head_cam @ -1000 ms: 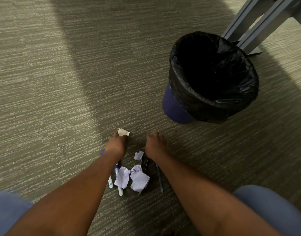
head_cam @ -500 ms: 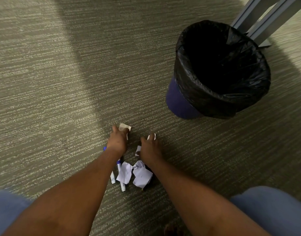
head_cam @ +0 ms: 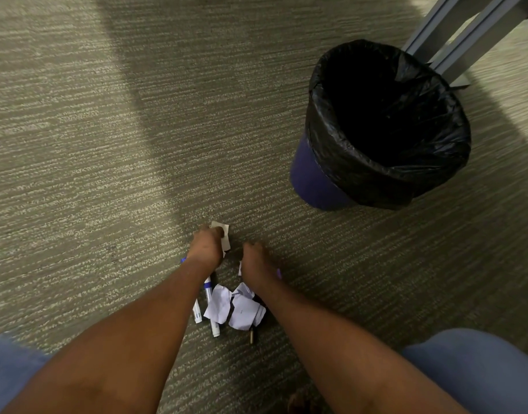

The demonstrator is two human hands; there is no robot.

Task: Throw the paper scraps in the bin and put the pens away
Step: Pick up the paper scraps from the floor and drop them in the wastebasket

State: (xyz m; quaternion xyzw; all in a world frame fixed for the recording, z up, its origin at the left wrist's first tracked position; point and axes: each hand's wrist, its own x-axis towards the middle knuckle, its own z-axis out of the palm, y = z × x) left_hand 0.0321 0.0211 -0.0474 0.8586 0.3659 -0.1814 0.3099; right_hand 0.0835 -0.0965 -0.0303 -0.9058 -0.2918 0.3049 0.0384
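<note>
Low over the carpet, my left hand (head_cam: 207,249) pinches a pale paper scrap (head_cam: 222,233) at its fingertips. Just to its right, my right hand (head_cam: 255,261) is curled down, with a small white scrap (head_cam: 240,268) showing at its left edge. Two crumpled white papers (head_cam: 227,307) lie between my forearms. Two white markers with blue bands (head_cam: 209,297) lie partly under my left wrist. A dark pen (head_cam: 252,336) pokes out below the papers. The blue bin (head_cam: 312,180), lined with a black bag, stands open at the upper right.
Grey metal furniture legs (head_cam: 465,34) rise just behind the bin. My knees in blue trousers (head_cam: 480,369) frame the bottom corners. Striped carpet (head_cam: 92,144) covers the floor all around.
My right hand has curled shut over the small white scrap it touched before. My left hand has closed more on the pale scrap. The view has shifted slightly.
</note>
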